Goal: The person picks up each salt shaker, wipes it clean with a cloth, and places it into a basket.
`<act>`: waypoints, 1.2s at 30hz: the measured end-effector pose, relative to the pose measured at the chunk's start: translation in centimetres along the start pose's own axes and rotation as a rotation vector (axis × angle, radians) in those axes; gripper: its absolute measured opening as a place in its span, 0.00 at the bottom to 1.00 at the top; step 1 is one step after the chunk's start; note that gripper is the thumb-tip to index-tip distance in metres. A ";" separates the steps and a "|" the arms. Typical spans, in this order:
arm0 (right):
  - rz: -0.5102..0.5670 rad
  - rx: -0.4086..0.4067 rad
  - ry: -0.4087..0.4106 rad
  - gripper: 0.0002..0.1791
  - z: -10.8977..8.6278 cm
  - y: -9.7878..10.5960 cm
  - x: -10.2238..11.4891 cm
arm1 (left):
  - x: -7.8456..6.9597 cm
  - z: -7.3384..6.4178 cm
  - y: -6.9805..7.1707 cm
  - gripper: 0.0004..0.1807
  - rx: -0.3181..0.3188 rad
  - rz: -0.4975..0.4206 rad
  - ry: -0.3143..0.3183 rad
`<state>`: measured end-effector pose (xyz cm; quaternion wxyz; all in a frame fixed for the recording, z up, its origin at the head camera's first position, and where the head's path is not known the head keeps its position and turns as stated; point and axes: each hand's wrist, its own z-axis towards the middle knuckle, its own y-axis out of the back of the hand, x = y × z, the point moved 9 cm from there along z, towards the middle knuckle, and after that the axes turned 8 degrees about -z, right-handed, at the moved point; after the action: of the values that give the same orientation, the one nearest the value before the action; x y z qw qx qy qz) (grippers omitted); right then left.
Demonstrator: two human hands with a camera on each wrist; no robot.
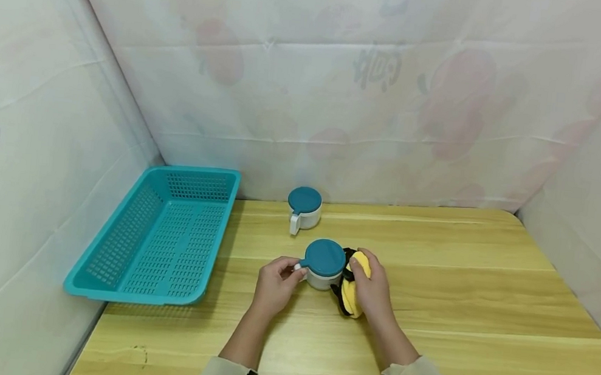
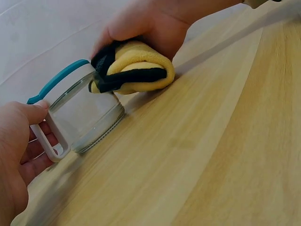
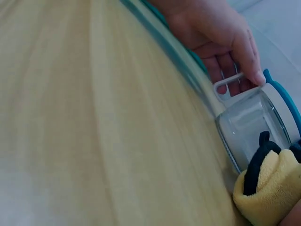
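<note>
A clear glass jar (image 2: 87,110) with a blue lid (image 1: 325,257) and a white handle stands on the wooden table. My left hand (image 1: 275,284) pinches its handle (image 2: 47,143) between thumb and fingers. In my right hand (image 1: 374,290) is a folded yellow cloth with black edging (image 1: 350,300), gripped and held against the jar's right side. The right wrist view shows the cloth (image 3: 270,188) overlapping the lower part of the glass. Behind, a second jar with the same blue lid (image 1: 304,200) stands apart from both hands, its handle towards me.
A turquoise plastic basket (image 1: 209,245) with perforated sides stands at the left of the table (image 1: 487,293). White printed sheeting (image 1: 298,102) hangs along the back and both sides, close to the table's edges.
</note>
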<state>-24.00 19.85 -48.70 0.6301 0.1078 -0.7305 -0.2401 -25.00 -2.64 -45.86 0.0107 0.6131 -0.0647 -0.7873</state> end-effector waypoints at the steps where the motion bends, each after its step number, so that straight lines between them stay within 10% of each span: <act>1: -0.004 0.009 0.009 0.29 -0.2 -0.1 0.2 | 0.6 0.1 0.0 0.07 -0.004 -0.004 -0.002; 23: -0.127 0.047 0.014 0.35 -3.1 -2.0 0.5 | 1.4 0.0 0.0 0.09 -0.102 0.119 -0.114; 36: 0.004 0.009 -0.027 0.36 -2.0 -0.3 -0.3 | 1.8 0.5 0.0 0.09 0.005 0.084 -0.079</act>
<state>-22.07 19.32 -48.90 0.6204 0.1059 -0.7401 -0.2370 -25.91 -2.75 -47.52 0.0398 0.5785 -0.0928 -0.8094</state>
